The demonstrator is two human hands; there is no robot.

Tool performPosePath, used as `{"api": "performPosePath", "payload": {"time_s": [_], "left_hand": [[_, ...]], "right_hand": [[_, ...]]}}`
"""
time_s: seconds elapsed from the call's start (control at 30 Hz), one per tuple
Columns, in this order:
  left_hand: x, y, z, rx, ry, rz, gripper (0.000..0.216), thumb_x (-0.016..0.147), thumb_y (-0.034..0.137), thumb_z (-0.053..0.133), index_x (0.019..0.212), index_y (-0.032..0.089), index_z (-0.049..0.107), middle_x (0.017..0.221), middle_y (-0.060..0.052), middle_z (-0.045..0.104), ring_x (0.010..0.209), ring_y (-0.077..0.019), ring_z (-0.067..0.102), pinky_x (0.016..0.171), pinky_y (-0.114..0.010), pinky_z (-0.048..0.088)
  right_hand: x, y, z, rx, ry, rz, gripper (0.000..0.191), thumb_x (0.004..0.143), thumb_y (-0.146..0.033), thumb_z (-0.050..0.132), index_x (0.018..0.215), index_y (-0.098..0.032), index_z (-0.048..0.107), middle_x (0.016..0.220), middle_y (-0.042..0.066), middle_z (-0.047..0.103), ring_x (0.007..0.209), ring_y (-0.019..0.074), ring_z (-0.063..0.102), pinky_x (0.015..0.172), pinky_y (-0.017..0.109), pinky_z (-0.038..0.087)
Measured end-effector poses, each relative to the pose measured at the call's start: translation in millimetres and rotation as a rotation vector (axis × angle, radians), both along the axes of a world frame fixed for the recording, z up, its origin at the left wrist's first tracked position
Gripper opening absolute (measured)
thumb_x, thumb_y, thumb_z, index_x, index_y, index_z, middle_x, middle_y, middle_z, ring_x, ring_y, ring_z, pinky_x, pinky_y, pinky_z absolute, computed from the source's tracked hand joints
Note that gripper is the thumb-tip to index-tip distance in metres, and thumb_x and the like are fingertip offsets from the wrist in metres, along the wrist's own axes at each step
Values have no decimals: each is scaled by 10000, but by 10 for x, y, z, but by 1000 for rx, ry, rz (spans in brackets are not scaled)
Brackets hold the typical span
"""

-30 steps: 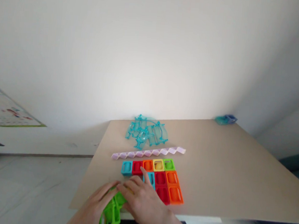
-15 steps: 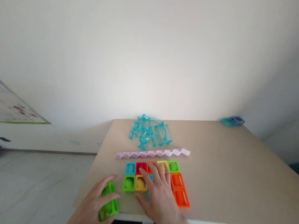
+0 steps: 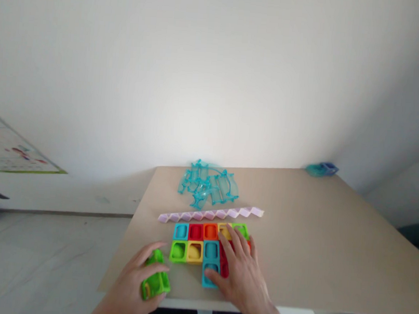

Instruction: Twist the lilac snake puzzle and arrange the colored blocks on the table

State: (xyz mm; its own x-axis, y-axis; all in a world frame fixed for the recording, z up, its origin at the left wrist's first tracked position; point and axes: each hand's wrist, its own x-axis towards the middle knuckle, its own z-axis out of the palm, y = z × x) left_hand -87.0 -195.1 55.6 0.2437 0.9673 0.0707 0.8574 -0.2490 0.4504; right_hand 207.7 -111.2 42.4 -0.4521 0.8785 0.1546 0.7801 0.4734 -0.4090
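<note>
My left hand (image 3: 132, 281) curls its fingers around a bright green two-cell plastic block (image 3: 156, 279) near the table's front edge. To its right lies a flat group of colourful square-celled blocks, set edge to edge. A light blue block (image 3: 212, 250), a red cell (image 3: 196, 232), a yellow cell (image 3: 195, 250) and a green cell (image 3: 178, 251) show in it. Over the right part of this group my right hand (image 3: 242, 271) rests with fingers spread, its thumb by the blue block. It hides most of a dark red block and an orange one.
Just behind the blocks lies a long pink-and-white zigzag strip (image 3: 210, 214). Clear turquoise plastic pieces (image 3: 207, 186) are heaped near the wall. A blue and teal object (image 3: 322, 169) stands at the far right corner of the tan table (image 3: 315, 242).
My right hand has slid right across the blocks, uncovering the orange cell and light blue block and covering the orange block at right. My left hand still holds the green block, slightly turned.
</note>
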Motion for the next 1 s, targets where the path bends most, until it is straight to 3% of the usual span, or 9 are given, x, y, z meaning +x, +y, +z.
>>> {"api": "performPosePath", "payload": {"time_s": [0.1,0.2,0.33,0.4,0.5,0.63,0.73,0.83,1.0], "left_hand": [[-53,-66,20,142,-195,90,238,762,236,667,1000,248,675,1398,-104,489,1237,-299,540,998,-411,499],[77,-99,26,253,-435,260,161,824,271,636,980,234,631,1345,-111,521,1284,-309,502,997,-423,502],[495,-119,-17,169,-817,477,222,880,371,612,1048,241,548,1407,-110,466,1187,-295,598,801,-335,600],[677,-130,-28,124,-938,490,347,855,472,639,1100,254,527,1434,-106,450,1147,-292,631,809,-337,602],[782,-128,21,117,-978,507,495,812,592,638,1169,265,533,1459,-98,469,1201,-309,601,905,-367,571],[684,-78,170,10,-966,647,430,847,525,622,1166,239,587,1291,-89,643,1193,-282,610,897,-336,564],[598,-65,229,-233,-1069,537,450,809,521,666,1138,216,629,1152,-85,713,1063,-285,676,828,-339,580],[536,-114,183,-422,-1084,412,439,808,518,667,1124,213,655,1090,-70,732,997,-273,693,836,-349,569],[439,-223,5,-438,-870,375,450,785,546,675,1092,218,688,1046,-64,731,986,-256,675,830,-325,559]], "right_hand": [[29,-54,94,45,140,-4,636,817,-579,659,1336,-229,547,1440,151,501,1360,398,388,1122,682,191],[-45,-210,205,0,337,89,498,853,-483,659,1266,-213,589,1306,152,601,1257,353,508,1094,587,336],[-340,-503,199,-428,549,319,802,754,-510,745,1422,-197,432,1306,161,603,1082,296,637,926,400,531],[-477,-629,114,-590,658,280,820,768,-481,724,1453,-191,378,1333,163,588,1107,298,636,957,404,515],[-531,-748,-22,-692,851,135,788,758,-423,727,1434,-190,396,1324,169,597,1204,325,577,1008,416,474],[-416,-748,-25,-970,1172,166,700,784,-509,679,1376,-227,433,1124,121,682,905,264,687,804,394,557],[-386,-691,82,-1189,1285,327,621,781,-535,687,1293,-245,490,942,58,698,739,220,693,712,374,556],[-443,-694,114,-1271,1320,355,634,742,-517,731,1278,-254,520,976,51,697,845,254,699,796,415,543],[-540,-822,-125,-1269,1220,285,669,704,-608,731,1235,-234,576,1052,71,693,1030,311,656,919,467,489]]}}
